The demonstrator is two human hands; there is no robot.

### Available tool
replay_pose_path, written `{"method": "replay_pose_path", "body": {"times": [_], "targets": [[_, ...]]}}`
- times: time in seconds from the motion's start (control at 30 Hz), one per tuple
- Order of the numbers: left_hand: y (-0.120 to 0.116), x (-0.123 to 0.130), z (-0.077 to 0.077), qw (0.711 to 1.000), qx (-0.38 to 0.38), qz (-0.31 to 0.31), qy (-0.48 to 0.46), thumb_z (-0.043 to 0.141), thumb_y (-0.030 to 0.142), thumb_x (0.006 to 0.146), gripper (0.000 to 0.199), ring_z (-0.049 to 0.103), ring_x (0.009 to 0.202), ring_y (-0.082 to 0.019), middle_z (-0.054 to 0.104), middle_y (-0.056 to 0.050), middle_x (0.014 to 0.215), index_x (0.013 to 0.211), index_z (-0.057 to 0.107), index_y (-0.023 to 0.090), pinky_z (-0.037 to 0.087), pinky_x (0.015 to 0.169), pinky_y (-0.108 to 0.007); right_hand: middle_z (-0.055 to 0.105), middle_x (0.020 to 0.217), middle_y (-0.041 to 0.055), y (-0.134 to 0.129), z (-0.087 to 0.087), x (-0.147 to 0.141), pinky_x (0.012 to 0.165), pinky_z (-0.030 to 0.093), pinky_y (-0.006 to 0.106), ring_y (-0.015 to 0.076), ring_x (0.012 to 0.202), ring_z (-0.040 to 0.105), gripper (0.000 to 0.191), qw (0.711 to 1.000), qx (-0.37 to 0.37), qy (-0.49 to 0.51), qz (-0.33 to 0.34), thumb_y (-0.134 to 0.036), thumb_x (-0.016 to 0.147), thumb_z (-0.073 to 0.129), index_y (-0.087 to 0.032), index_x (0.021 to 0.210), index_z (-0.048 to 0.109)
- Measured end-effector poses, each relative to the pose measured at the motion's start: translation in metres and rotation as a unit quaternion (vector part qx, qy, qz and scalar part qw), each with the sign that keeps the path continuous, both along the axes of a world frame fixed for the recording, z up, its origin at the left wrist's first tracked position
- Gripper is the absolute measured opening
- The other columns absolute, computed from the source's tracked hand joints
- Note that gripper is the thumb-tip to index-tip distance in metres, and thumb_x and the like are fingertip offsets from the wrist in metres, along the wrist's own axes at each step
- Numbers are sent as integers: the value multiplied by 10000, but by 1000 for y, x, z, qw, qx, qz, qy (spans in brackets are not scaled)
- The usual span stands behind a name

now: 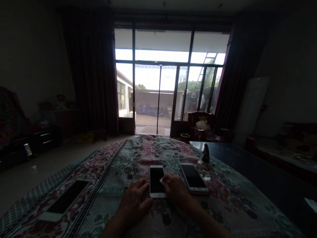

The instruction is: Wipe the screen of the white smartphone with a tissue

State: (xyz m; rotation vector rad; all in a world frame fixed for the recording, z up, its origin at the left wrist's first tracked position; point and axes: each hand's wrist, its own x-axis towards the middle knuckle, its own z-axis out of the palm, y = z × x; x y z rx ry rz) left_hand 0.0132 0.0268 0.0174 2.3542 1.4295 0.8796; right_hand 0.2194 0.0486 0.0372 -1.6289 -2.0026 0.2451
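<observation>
White edges frame the left phone (68, 197), lying well apart from the other things on the cloth-covered bench (106, 188), its long axis slanting away to the right. Next comes the left hand (136, 197), palm down with fingers extended and loosely side by side, fingertips at the near phone edge and thumb by the corner of the middle phone (156, 178). That phone lies face up, its long axis running almost straight away from the person; it is flanked closely, so neither side is clearly nearer. From its right, the right hand (175, 187) reaches over the screen's edge, fingers drawn together, pinching a small white piece (162, 180) whose material I cannot tell. Just beyond sits the right phone (193, 177), far end tilted leftward, with a clear, dark-topped bottle (205, 168) upright beside it.
</observation>
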Motion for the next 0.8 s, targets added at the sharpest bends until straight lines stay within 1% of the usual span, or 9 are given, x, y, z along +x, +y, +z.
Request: {"method": "replay_pose_path", "body": {"times": [0.13,0.2,0.23,0.3,0.37,0.43,0.57,0.67,0.8], "targets": [[0,1,4,1000,-3,-9,-24,645,316,783,316,521,1164,-269,592,-65,1279,1085,695,242,404,1008,-388,685,931,86,-2,2,-5,803,429,255,186,885,632,262,1000,-9,25,-1,-71,774,512,-167,906,716],[1,0,5,999,-1,6,-48,621,331,814,203,544,1137,-262,635,-71,1211,950,722,218,415,992,-375,683,921,83,-6,3,-8,804,431,252,182,876,631,256,999,-9,39,7,-66,758,521,-165,888,718],[1,0,5,998,0,19,-59,607,339,830,181,556,1118,-259,656,-78,1167,867,723,204,422,980,-370,679,916,82,-9,3,-10,806,431,251,180,873,629,253,999,-7,43,13,-66,752,525,-165,882,718],[2,-1,4,996,5,49,-75,587,347,849,229,579,1072,-257,684,-91,1081,725,692,185,441,949,-368,669,910,81,-15,3,-14,801,432,249,178,866,624,257,999,-3,42,28,-62,740,525,-167,877,715],[3,-2,2,994,11,73,-80,576,329,853,256,592,1032,-255,693,-100,1033,666,664,177,454,924,-373,657,916,86,-21,4,-17,792,433,247,178,866,618,264,999,-6,34,40,-57,733,518,-167,873,712],[4,-3,0,993,20,83,-81,550,281,857,247,598,1012,-247,694,-100,1012,663,661,175,458,917,-372,649,925,89,-26,6,-18,780,434,242,176,863,614,267,998,-17,26,51,-57,726,517,-167,875,710],[6,-5,-4,994,41,73,-74,524,208,832,216,607,993,-229,695,-85,988,675,670,181,466,906,-351,640,934,86,-28,11,-17,773,431,239,174,864,607,270,998,-28,16,61,-67,712,529,-174,886,706],[6,-6,-3,994,44,75,-71,534,200,809,195,614,980,-228,698,-79,973,678,678,188,477,892,-345,640,913,78,-26,11,-15,781,431,247,177,860,604,274,997,-27,6,66,-62,709,529,-183,879,706],[5,-5,0,994,40,73,-77,550,221,811,184,609,999,-237,701,-81,1012,772,726,188,475,907,-358,631,928,73,-25,11,-16,759,436,238,164,832,602,262,997,-9,14,77,-56,734,520,-190,859,706]]}}
